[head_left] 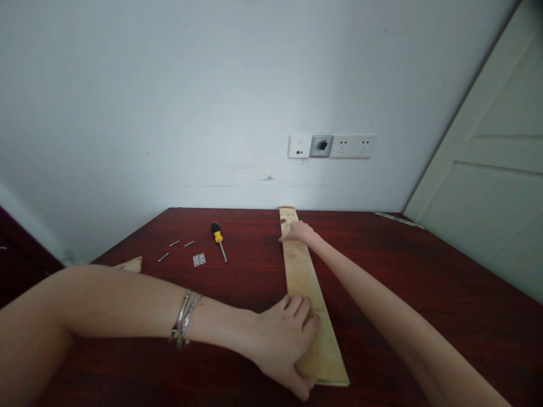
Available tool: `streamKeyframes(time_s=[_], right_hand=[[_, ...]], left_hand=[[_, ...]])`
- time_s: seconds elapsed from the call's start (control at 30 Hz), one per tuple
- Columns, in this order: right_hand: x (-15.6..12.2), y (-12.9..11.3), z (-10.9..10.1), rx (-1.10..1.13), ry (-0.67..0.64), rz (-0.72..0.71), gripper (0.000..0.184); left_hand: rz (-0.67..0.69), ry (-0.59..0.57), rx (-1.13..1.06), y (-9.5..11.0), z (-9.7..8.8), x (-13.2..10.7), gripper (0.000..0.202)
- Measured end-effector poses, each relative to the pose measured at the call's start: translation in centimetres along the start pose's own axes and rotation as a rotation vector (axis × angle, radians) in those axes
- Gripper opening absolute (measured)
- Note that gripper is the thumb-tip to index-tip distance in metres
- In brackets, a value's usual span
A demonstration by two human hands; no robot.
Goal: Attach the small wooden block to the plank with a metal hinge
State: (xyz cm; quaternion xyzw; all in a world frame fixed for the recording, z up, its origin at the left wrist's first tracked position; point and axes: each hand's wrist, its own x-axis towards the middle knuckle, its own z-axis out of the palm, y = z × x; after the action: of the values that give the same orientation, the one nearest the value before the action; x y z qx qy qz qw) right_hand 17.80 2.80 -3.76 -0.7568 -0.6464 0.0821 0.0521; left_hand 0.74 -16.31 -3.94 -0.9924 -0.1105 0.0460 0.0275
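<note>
A long pale wooden board [303, 268] lies on the dark red tabletop, its far end close to the wall. My left hand [291, 336] is at the near end, with bent fingers on the board's top face and the thumb by its near left corner. Farther up, my right hand [299, 232] reaches across the board and grips it near the far end, with fingertips at the left edge. Left of the board lie a black and yellow screwdriver [218, 236], a metal hinge [199, 259] and several small screws or nails [163, 256].
Another piece of wood [133, 264] shows partly behind my left forearm. The table [250, 243] meets a white wall with sockets [353, 146] above it. A white door [496, 152] stands at the right, and a thin strip [399, 219] lies at the table's far right edge.
</note>
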Motion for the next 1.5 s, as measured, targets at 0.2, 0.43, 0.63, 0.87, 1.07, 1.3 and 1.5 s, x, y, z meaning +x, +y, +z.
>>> streamKeyframes(time_s=[0.2,0.43,0.63,0.87,1.07,1.3,1.5], right_hand=[[-0.3,0.0,0.0,0.01,-0.001,0.007,0.075],[-0.1,1.2,-0.6,0.062,-0.017,-0.005,0.072],[-0.6,3.6,-1.7,0.087,0.05,-0.096,0.046],[-0.8,3.9,-3.0,0.129,0.122,-0.254,0.03],[-1.9,3.5,-2.1,0.189,0.011,-0.137,0.035],[-3.6,3.4,0.1,0.319,-0.138,0.024,0.054],[-3.5,2.0,0.1,0.073,0.008,0.093,0.084]], left_hand=[[0.002,-0.014,0.011,-0.1,-0.2,0.0,0.094],[-0.009,-0.034,-0.016,0.1,-0.4,0.1,0.091],[-0.06,-0.048,-0.121,0.3,-0.2,-0.2,0.094],[-0.12,-0.1,-0.29,-0.3,-0.5,-1.6,0.103],[-0.298,-0.08,-0.418,-1.2,0.8,-3.0,0.123],[-0.286,0.062,-0.576,-2.5,1.0,-1.5,0.125],[-0.337,0.115,-0.574,-2.3,1.1,-0.2,0.122]])
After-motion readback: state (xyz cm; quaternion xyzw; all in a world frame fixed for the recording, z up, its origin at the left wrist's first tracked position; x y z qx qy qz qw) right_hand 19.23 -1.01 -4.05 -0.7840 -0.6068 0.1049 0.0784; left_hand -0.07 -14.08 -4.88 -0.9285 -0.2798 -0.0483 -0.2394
